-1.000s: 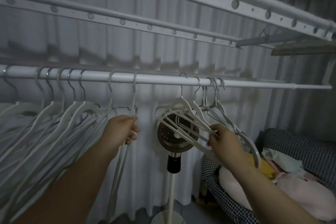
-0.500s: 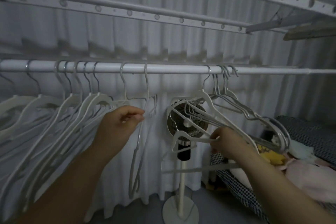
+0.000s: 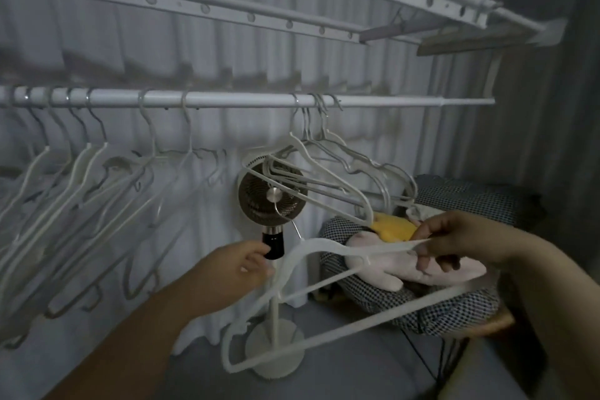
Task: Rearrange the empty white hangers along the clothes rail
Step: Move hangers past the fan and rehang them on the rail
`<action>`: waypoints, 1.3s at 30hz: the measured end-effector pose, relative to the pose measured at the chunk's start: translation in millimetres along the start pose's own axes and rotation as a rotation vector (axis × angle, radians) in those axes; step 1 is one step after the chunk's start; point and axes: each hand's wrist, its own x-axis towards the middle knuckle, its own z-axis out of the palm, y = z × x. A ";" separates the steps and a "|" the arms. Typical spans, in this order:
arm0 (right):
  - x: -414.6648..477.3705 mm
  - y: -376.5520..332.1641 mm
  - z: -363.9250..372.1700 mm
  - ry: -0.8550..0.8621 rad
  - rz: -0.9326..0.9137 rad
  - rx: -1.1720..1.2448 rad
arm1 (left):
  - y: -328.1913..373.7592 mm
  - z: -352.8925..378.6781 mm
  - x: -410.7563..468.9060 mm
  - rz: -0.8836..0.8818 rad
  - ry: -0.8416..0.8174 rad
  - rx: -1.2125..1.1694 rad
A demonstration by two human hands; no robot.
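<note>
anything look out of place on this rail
One hanger is off the rail: the right hand pinches it, lying nearly flat, low in front of the fan. Nothing else stands out.

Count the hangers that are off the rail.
1. The hanger is held low in front of the fan, the right hand pinching one shoulder; the left hand is beside its neck. The rest hang on the rail; blur may hide others.

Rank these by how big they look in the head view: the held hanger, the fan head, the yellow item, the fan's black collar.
1. held hanger, though it is nearest the camera, which exaggerates it
2. fan head
3. yellow item
4. black collar
</note>
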 end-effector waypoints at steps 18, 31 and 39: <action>-40.1 39.9 9.3 0.296 -0.036 0.129 | 46.0 30.2 -70.1 -0.248 -0.101 -0.125; 72.2 -36.0 67.0 0.553 -0.138 -0.145 | 2.3 -11.5 -70.5 -0.549 0.055 -0.715; 108.8 -39.2 68.7 0.594 -0.064 -0.055 | 9.1 -27.9 -11.6 -0.421 0.244 -0.984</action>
